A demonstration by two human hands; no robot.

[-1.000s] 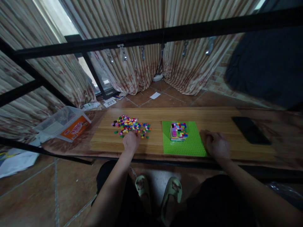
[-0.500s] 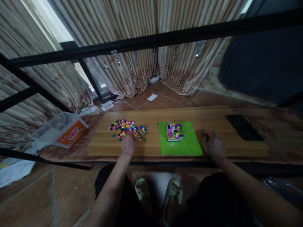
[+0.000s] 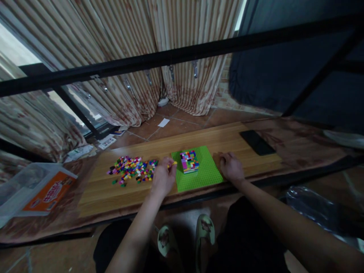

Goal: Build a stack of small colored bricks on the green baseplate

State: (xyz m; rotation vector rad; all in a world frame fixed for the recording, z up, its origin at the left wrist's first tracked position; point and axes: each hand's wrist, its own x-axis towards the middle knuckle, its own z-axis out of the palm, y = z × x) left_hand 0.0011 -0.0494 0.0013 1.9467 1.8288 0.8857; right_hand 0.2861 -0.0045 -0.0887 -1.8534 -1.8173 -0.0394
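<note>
My left hand (image 3: 165,177) pinches a small yellow toy brick (image 3: 172,164) between thumb and fingers, at the left edge of the green baseplate (image 3: 203,181). On that plate stands a multicoloured block of stacked bricks (image 3: 189,161), with an uneven top layer. My right hand (image 3: 231,167) rests by the plate's right edge, fingers curled in; I see nothing in it. Left of my left hand lies a loose pile of small coloured bricks (image 3: 129,167), spread over the wooden board (image 3: 99,193).
A black phone-like slab (image 3: 257,142) lies on the board's right end. At the far left is a clear plastic tub (image 3: 14,185) with an orange label. A black metal bar (image 3: 142,60) crosses beyond the board, before striped curtains (image 3: 119,30). Clear plastic (image 3: 309,204) lies at lower right.
My left hand has moved from the brick pile rightward to the baseplate, now with a yellow brick showing in its fingers. My right hand stays by the plate. The view has turned right.
</note>
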